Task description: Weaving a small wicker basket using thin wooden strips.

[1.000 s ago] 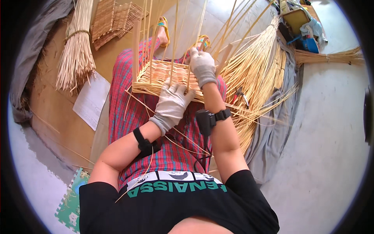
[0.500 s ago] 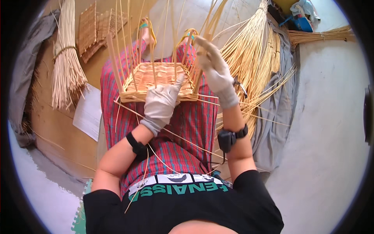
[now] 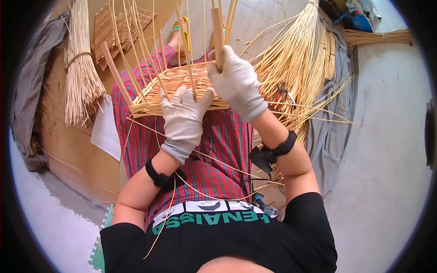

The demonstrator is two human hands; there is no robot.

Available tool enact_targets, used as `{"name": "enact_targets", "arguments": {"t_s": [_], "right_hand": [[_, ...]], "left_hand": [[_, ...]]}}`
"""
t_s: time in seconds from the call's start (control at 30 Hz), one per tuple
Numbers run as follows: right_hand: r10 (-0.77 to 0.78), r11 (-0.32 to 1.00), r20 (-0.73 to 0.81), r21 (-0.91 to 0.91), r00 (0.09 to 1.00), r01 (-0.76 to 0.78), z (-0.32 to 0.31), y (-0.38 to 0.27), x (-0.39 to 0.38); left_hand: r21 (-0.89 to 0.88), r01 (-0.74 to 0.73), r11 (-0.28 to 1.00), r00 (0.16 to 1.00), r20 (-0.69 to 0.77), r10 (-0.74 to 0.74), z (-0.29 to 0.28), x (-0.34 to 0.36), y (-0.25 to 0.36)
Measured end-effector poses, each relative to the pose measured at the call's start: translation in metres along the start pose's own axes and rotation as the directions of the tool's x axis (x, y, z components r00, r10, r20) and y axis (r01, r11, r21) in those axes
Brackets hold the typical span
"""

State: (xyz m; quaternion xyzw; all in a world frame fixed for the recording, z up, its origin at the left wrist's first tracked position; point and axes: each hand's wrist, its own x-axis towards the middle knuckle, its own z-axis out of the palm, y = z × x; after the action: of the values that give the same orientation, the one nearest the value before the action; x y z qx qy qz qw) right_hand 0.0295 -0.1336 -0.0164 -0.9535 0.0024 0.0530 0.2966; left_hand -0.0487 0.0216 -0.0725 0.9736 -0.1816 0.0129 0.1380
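Observation:
A shallow woven basket (image 3: 184,75) with tall thin spokes and flat wooden corner stakes rests on my lap over checked red trousers (image 3: 223,145). My left hand (image 3: 182,123), in a pale glove, is closed over its near rim, fingers among the thin spokes. My right hand (image 3: 236,84), gloved too, is closed round a flat upright stake (image 3: 217,34) at the basket's near right corner. Loose reed strands hang from the near side across my lap.
Cane bundles lie left (image 3: 82,86) and right (image 3: 282,50), pliers (image 3: 284,94) on the right one. A woven mat (image 3: 114,36), paper sheet (image 3: 105,132) and grey cloths (image 3: 325,159) lie around me. A blue object (image 3: 364,20) stands at the back right.
My right hand left the stake, opened and lifted half a second ago, and has closed on a stake again. My left hand's raised finger has come down. The basket has tilted slightly.

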Motion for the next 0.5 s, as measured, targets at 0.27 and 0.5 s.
{"name": "enact_targets", "arguments": {"t_s": [0.27,0.5], "right_hand": [[-0.509,0.803,0.046,-0.336,0.860,0.493,-0.030,0.040,-0.068],[-0.433,0.848,0.307,-0.179,0.847,0.499,-0.052,0.066,-0.051]], "left_hand": [[0.158,-0.050,0.986,0.979,-0.186,0.080,-0.025,-0.004,0.003],[-0.898,0.151,0.414,0.988,0.132,-0.075,-0.021,0.022,0.021]]}}
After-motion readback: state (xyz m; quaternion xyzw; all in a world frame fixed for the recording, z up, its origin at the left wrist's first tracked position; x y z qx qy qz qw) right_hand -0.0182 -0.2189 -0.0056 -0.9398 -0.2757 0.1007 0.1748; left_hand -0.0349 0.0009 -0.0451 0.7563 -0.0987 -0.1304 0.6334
